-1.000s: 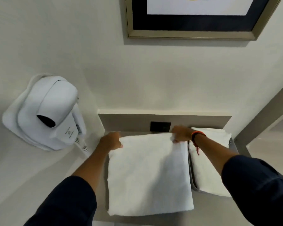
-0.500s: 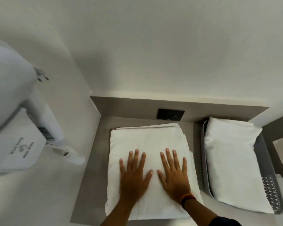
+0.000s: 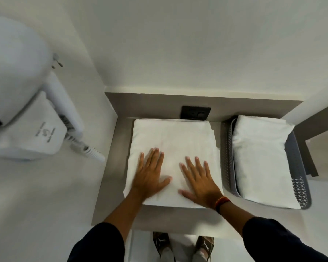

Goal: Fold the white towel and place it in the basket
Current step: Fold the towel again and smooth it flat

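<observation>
1. Looking down from the head camera, both hands lie flat on the white towel [image 3: 171, 148]. The left hand [image 3: 150, 176] and the right hand [image 3: 201, 182] have their fingers spread wide — no grip on anything, just pressing.
2. The towel is folded into a thick square. It sits on the grey table [image 3: 110, 186], in the middle, with its far edge close to the black socket [image 3: 195, 112].
3. I think this is the smoothing step. The fold looks nearly done, though one more fold may be needed to make it fit.
4. Next, the hands would have to slide under the towel's sides, lift it flat and carry it right to the basket [image 3: 299, 178].
5. The grey basket stands just beside the towel — but another folded towel [image 3: 261, 157] already fills most of it, so the new one would likely go on top.
6. A white hair dryer [image 3: 17, 82] hangs on the left wall, out of the way.
</observation>
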